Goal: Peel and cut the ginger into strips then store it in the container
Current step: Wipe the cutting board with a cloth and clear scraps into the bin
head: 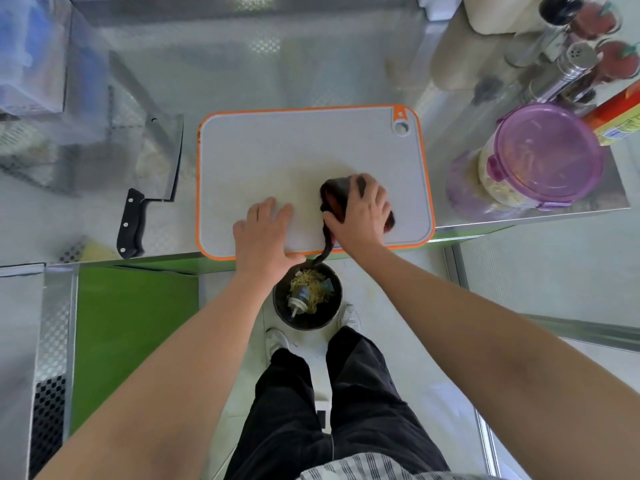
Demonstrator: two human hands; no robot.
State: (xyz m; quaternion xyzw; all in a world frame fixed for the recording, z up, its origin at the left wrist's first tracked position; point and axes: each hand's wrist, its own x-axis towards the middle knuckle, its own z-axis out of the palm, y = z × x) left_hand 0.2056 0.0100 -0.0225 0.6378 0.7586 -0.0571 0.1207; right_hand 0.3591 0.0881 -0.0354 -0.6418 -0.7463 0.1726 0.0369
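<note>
**Q:** What is shown, from largest to smallest?

**A:** A steel table (242, 81) is seen from above. A grey cutting board (294, 150) with an orange rim is laid at its centre, and no ginger is seen on it. At 3 o'clock from the board, a clear container (547, 157) is closed with a purple lid. Pale ginger strips (502, 192) can be made out through its wall. At 9 o'clock, a cleaver (162, 157) is laid flat on the table, well apart from both hands. At 6 o'clock, on the floor, a dark bin (337, 313) holds pale shreds, judged to be peel, and a small bottle.

**Q:** And the hands?

**A:** The left hand (265, 233) is spread flat, with straight fingers, on the board's near edge. The right hand (360, 216) is curled over a dark cloth (337, 199), which is pressed onto the board's near right part.

**Q:** How much of the task is done?

**A:** Peeling, cutting and storing are judged finished, since the strips are sealed away. Only the wiping of the board appears to be left.
</note>
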